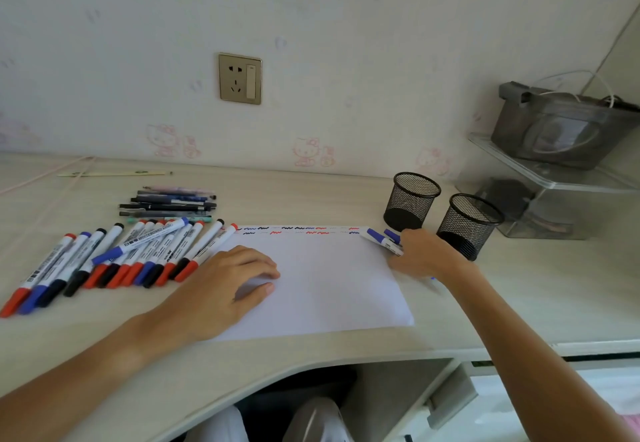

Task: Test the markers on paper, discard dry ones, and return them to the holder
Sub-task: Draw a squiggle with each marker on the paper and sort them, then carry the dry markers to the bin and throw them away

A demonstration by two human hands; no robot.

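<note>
A white sheet of paper [322, 285] lies on the desk, with short blue, red and black scribbles along its far edge. My left hand [225, 278] rests on the paper's left part, fingers loosely curved, holding nothing. My right hand [420, 256] grips blue-capped whiteboard markers [382, 240] at the paper's far right corner, next to two black mesh holders [412, 200] [467, 223]. Both holders look empty. Several whiteboard markers [135, 254] with red, blue and black caps lie in a row at the left.
A bundle of thin pens [169, 204] lies behind the marker row, and a ruler [114, 173] near the wall. A clear shelf [554, 178] with a grey bag [561, 129] stands at the back right. The desk's front edge curves inward.
</note>
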